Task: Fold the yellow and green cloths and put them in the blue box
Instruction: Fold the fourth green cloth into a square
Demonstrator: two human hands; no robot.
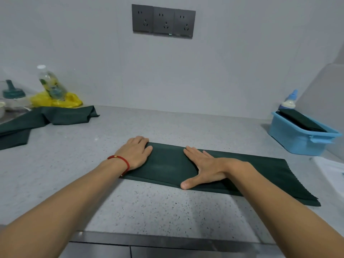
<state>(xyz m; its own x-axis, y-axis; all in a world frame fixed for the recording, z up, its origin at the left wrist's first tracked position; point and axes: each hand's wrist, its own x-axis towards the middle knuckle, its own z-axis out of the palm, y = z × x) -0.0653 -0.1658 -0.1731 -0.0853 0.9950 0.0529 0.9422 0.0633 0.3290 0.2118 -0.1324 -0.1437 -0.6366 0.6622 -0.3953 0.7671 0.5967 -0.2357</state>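
Green cloth (242, 175), a dark folded strip of fabric, lies on the speckled grey countertop (93, 174) near its front edge, its long side running left to right. The left hand (135, 152) lies flat on its left end. The right hand (202, 167) lies flat near its middle, holding nothing. The blue plastic box (297, 140) sits at the back right, nearer the right hand.

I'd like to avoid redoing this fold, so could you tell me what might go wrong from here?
1. The green cloth is a long strip; both the left hand and the right hand press its left part, so the free right end may skew when folded over.
2. The blue box already holds a folded dark cloth lying tilted, so a bulky fold might not sit flat inside.
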